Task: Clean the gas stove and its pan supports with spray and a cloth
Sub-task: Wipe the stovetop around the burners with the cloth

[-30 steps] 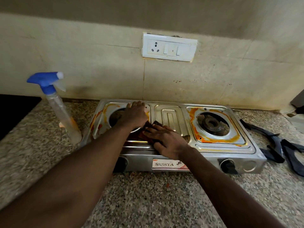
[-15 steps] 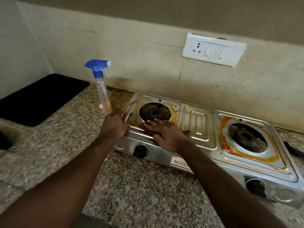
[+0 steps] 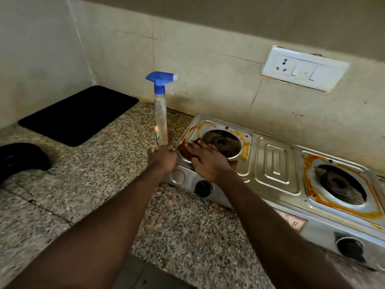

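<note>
Scrubbing at the left burner, spray parked within reach.

Nearest, in front of the stainless-steel two-burner gas stove (image 3: 275,161), runs the speckled granite counter (image 3: 187,236). At the stove's front-left corner the left hand (image 3: 163,158) sits knuckles-up, perhaps steadying the stove or heading for the spray. Its fingertips are hidden, so a grip can't be called. Beside it on the stove top, the right hand (image 3: 208,161) lies flat, fingers spread, pressing a dark reddish-brown cloth (image 3: 185,150) against the left burner's orange-stained rim, likely for scrubbing pressure. Just behind that corner the clear spray bottle with blue trigger (image 3: 160,113) stands upright, handy. The stove's right burner looks unwiped, and the pan supports are out of view.
</note>
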